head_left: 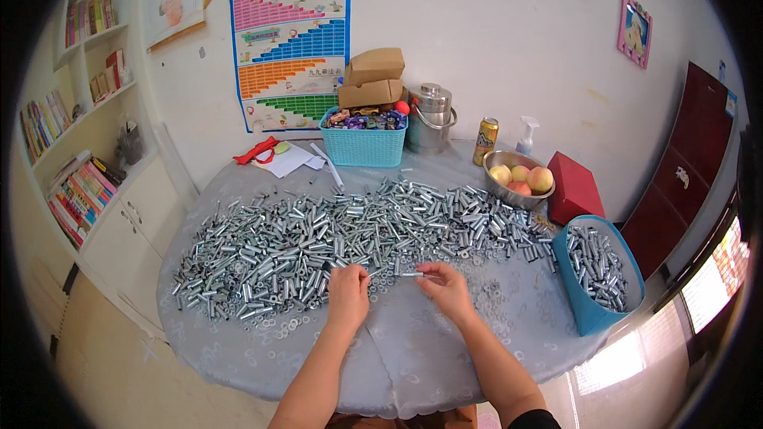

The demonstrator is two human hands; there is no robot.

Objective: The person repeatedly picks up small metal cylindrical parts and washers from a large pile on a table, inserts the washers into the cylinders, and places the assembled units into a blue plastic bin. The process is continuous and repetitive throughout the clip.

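Observation:
A wide heap of silver metal sleeves, bolts and washers [294,246] lies across the table. At the heap's near edge, my right hand [447,292] pinches a short silver metal sleeve [410,274] between thumb and fingers, its free end pointing left. My left hand [348,294] is closed a little to the left of that end, fingertips together. Whatever those fingers hold is too small or hidden to make out. Loose washers [292,326] are scattered on the cloth beside the hands.
A blue bin [584,294] of metal sleeves stands at the table's right edge. Behind the heap are a steel bowl [509,195] of peaches, a red box [574,189], a drink can [486,141], a spray bottle [526,137], a metal pot [429,119] and a turquoise basket [362,147].

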